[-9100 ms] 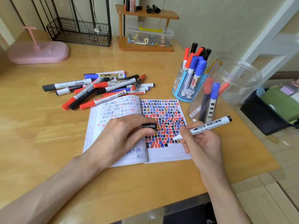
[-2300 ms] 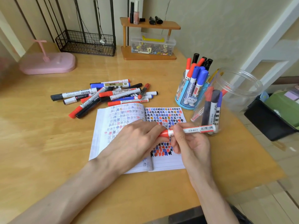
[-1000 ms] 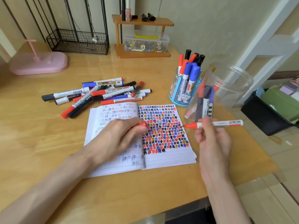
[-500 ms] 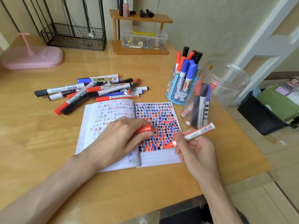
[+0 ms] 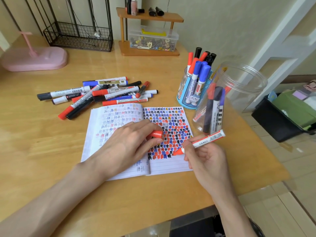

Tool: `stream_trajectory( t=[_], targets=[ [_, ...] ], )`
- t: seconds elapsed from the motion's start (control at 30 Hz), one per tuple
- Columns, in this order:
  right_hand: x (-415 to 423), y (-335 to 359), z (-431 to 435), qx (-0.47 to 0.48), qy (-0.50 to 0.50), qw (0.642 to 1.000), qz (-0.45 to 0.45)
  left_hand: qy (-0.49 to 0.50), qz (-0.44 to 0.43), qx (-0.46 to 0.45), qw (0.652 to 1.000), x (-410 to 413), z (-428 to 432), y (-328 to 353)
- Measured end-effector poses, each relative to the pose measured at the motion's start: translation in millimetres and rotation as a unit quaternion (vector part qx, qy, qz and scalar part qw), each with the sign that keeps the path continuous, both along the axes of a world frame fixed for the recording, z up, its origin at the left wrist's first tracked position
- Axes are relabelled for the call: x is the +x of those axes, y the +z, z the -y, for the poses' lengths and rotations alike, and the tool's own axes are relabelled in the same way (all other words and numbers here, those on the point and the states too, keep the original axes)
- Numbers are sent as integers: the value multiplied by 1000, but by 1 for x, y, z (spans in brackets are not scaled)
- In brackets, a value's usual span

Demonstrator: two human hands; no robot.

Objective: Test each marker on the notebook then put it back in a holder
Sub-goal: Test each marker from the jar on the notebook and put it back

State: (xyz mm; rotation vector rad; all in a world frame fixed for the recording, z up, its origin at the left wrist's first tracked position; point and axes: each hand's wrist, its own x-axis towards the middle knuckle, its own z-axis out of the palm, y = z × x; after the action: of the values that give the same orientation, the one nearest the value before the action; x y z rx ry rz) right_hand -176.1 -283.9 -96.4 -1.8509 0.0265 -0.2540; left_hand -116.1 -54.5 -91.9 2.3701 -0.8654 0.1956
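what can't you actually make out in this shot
Head view, the only one:
red cap: mostly covered by the left hand.
notebook: marks under that hand are hidden.
clear jar: marker labels inside smeared by wall glare.
clear box by the wall: contents too small to name.
red marker: its front label is covered by the right hand.

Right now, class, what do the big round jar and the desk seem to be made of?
Jar: probably clear glossy plastic; markers show through its wall. Desk: varnished wood or wood-look laminate; grain lines, soft sheen.
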Motion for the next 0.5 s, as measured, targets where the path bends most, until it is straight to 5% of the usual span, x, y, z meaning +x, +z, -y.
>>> stream_trajectory(
  t=[0.5],
  targets=[
    [1,-3,4,11,-10,1000,21,5,7,17,1000,-3,1,4]
  ],
)
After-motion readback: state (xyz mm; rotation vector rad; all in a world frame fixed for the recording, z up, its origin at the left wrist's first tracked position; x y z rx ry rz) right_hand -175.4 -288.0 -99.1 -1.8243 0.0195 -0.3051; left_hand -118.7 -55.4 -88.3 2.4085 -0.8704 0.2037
